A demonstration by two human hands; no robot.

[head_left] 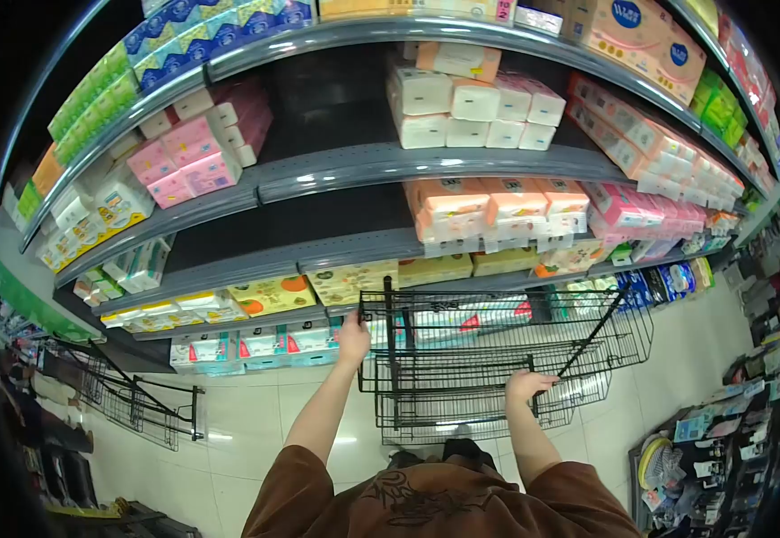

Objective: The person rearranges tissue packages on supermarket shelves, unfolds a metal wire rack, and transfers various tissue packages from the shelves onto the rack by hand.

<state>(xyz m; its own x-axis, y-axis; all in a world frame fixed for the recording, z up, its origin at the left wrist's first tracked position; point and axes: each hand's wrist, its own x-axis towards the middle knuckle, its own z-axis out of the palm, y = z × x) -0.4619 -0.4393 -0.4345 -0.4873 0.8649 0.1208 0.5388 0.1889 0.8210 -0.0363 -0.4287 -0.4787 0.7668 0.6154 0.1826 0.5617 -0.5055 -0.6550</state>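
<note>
A black wire display rack (489, 359) with several tiers of shelves is in front of my body, above the tiled floor. My left hand (352, 339) is closed round the upright at its left edge. My right hand (526, 386) is closed on a bar near the middle of its right half, the thumb side towards the right. Some of the fingers of both hands are hidden by the rack's wires. Through the mesh, the lowest row of tissue packs (287, 340) on the store shelf is partly visible.
A long store shelf (336, 179) curves across the view, with pink tissue packs (188, 161), white packs (475, 117) and orange packs (498, 208). Another black wire rack (143, 394) stands at left. A merchandise display (713, 457) is at lower right. A person (45, 403) is at far left.
</note>
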